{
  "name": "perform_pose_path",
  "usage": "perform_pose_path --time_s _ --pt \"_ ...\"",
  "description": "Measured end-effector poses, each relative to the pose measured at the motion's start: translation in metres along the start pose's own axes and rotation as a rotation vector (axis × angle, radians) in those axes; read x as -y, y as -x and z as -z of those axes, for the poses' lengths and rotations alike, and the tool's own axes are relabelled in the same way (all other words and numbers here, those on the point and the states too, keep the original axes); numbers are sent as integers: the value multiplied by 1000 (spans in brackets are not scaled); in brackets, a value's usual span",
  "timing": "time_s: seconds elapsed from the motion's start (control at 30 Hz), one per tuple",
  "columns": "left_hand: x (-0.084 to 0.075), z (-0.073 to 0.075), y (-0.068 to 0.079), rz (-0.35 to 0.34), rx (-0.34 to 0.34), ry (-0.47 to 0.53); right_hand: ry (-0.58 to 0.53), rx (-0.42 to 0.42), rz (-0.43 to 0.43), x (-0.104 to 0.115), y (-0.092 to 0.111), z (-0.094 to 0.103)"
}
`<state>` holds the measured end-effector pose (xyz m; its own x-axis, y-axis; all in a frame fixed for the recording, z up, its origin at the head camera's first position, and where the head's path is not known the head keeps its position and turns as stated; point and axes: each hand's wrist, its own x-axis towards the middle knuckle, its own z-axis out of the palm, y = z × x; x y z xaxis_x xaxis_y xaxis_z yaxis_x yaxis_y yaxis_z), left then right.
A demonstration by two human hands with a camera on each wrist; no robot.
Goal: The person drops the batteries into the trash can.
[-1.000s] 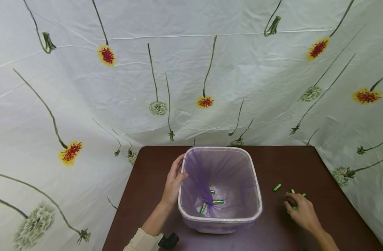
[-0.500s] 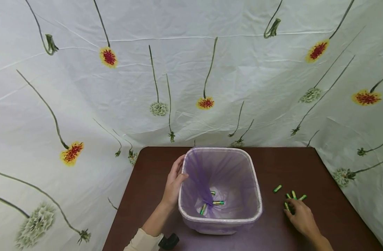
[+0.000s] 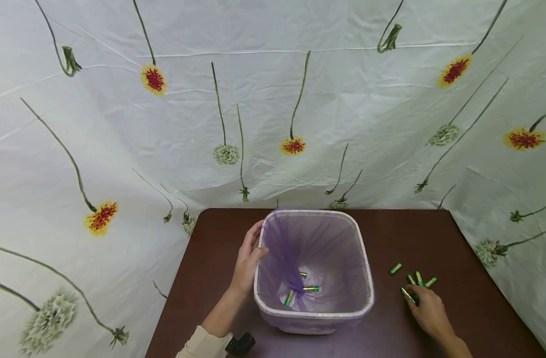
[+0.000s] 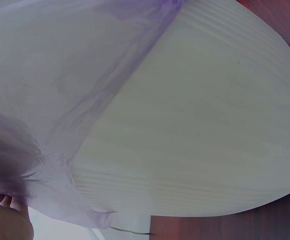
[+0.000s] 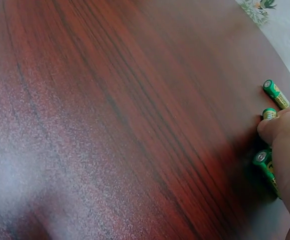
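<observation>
A white bin (image 3: 313, 314) lined with a thin purple bag (image 3: 335, 253) stands on the dark wooden table, with 3 green batteries (image 3: 311, 288) at its bottom. My left hand (image 3: 245, 266) grips the bin's left rim, thumb over the edge and fingers along the outside wall. In the left wrist view its fingers show at the lower left, against the bag's hanging edge. My right hand (image 3: 429, 309), right of the bin, pinches a green-and-gold battery (image 3: 409, 296) between thumb and fingers, low over the table. The right wrist view shows its thumb close beside other batteries (image 5: 276, 95).
Several loose batteries (image 3: 418, 278) lie just beyond my right hand, and one battery (image 3: 396, 268) lies apart, nearer the bin. A flower-printed white cloth (image 3: 264, 99) hangs behind and beside the table (image 3: 219, 238). A small black device (image 3: 240, 344) sits at my left wrist.
My right fingers have drawn one battery slightly left, away from the others, and it has turned. More of the batteries shows than a second ago. The left hand and bin have stayed put.
</observation>
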<state>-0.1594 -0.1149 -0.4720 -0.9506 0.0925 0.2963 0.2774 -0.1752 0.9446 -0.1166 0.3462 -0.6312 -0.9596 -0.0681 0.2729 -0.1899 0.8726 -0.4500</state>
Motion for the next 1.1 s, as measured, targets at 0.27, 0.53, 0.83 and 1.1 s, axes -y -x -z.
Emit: perform_pose_path --time_s 0.27,0.53,0.83,1.1 --pt "2 0 0 -3 4 6 -71 -36 -22 0 1 -1" --pt "1 0 -1 -3 3 14 -88 -48 -25 3 -4 8" --pt "1 0 0 -4 3 21 -98 -114 54 10 -19 21" --pt "2 1 0 -7 7 25 -120 -105 76 25 -30 40"
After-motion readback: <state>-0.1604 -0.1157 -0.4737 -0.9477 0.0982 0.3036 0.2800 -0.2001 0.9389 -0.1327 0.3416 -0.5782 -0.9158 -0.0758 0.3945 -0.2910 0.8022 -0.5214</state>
